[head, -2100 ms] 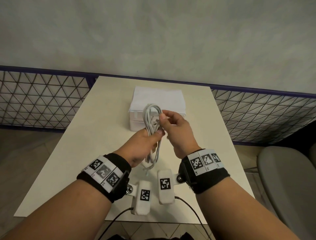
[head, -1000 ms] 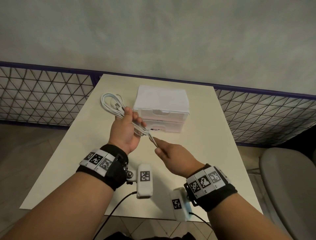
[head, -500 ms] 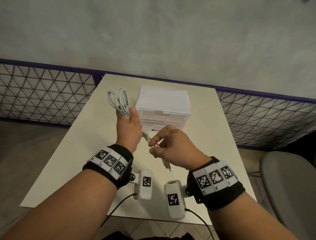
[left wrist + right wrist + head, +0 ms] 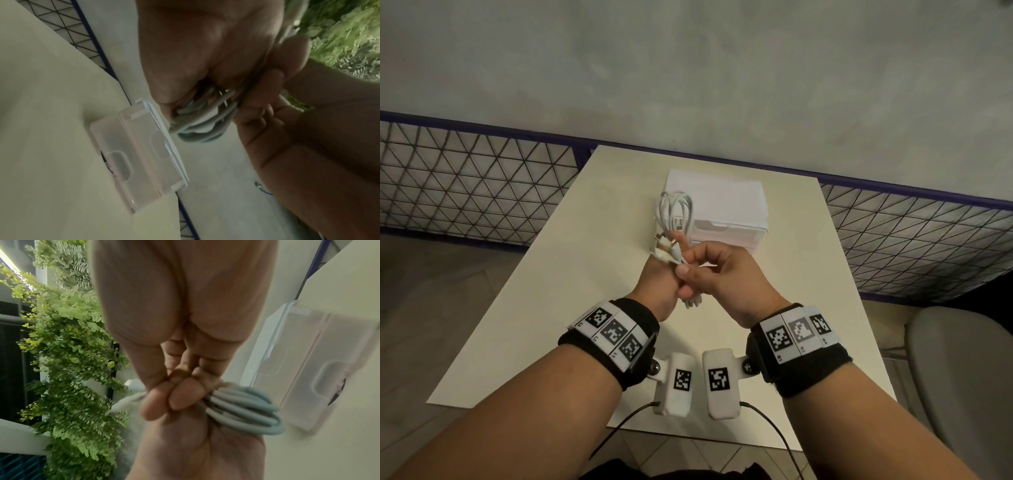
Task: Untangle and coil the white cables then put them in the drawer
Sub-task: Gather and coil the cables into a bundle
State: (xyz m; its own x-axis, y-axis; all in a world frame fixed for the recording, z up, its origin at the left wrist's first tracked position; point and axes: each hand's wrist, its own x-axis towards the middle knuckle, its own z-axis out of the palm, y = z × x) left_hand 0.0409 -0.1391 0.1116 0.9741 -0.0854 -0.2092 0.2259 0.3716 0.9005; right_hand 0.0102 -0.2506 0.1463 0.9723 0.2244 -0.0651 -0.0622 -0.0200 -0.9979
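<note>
A white cable bundle (image 4: 675,211) is coiled into loops that stand up above my left hand (image 4: 658,275), in front of the drawer unit (image 4: 726,209). My left hand grips the bundle around its middle. My right hand (image 4: 717,270) pinches the cable's loose end with its connectors (image 4: 666,251) against the bundle. A short loop hangs below both hands. In the left wrist view the cables (image 4: 202,120) sit in my curled fingers. In the right wrist view the coil (image 4: 244,407) sticks out beside my pinching fingertips (image 4: 185,395).
The translucent white two-drawer unit (image 4: 141,155) stands at the back middle of the cream table (image 4: 571,308). A wire-mesh fence (image 4: 465,185) with a purple rail runs behind the table. A grey chair (image 4: 962,377) is on the right. Green foliage (image 4: 68,337) is off to the side.
My left hand swung the coil out to the left, then back to the middle. My right hand drew out the loose tail and now holds its end against the bundle.
</note>
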